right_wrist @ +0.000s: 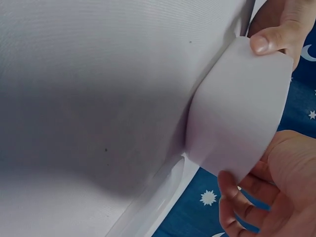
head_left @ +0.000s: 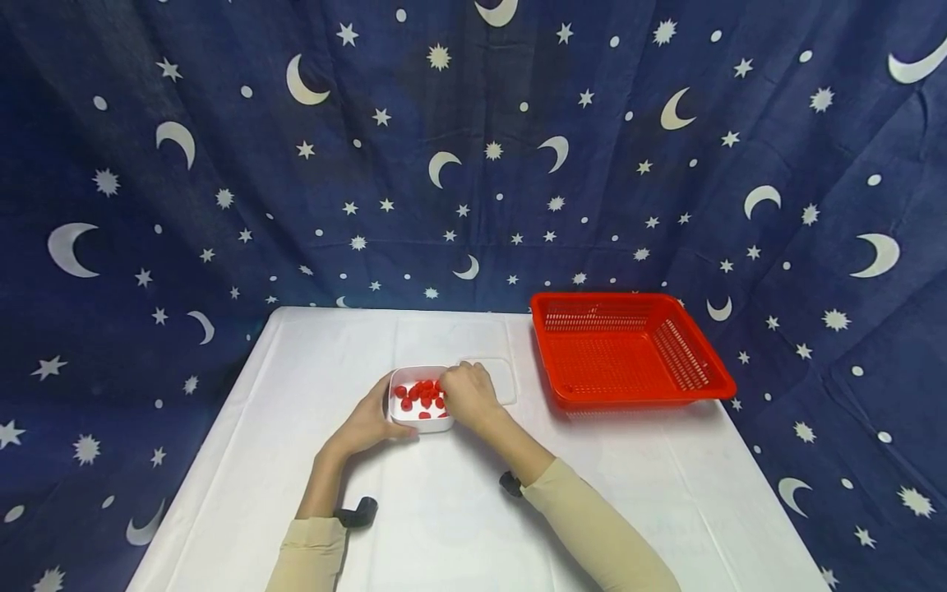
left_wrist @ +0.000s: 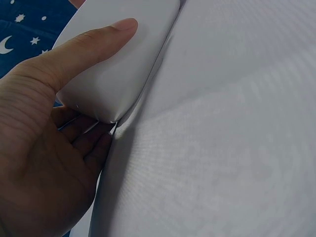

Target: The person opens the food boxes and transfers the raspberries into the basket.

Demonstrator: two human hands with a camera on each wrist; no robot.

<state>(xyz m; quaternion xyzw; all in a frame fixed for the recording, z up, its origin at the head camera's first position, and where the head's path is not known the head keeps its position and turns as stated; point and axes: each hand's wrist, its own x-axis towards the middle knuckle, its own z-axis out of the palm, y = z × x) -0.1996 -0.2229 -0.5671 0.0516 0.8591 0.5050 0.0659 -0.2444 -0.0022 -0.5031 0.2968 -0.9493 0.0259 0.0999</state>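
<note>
A white rectangular container [head_left: 422,426] holds several small red raspberry-like pieces [head_left: 414,392] and stands on the white table. My left hand [head_left: 370,419] grips its left end, the thumb [left_wrist: 98,44] lying along the front wall and the other fingers round the far side. At the right end is my right hand [head_left: 469,395], its knuckles over the rim. In the right wrist view, fingertips [right_wrist: 227,180] of this hand touch the outer wall, and part of the hand passes behind the container [right_wrist: 237,103]. I cannot tell what its hidden fingers hold.
A pale flat lid [head_left: 499,380] lies on the table just right of and behind the container. Farther right, a red perforated basket [head_left: 621,395] sits at the back right of the table [head_left: 459,510]. A dark blue curtain [head_left: 473,214] with moons and stars hangs behind.
</note>
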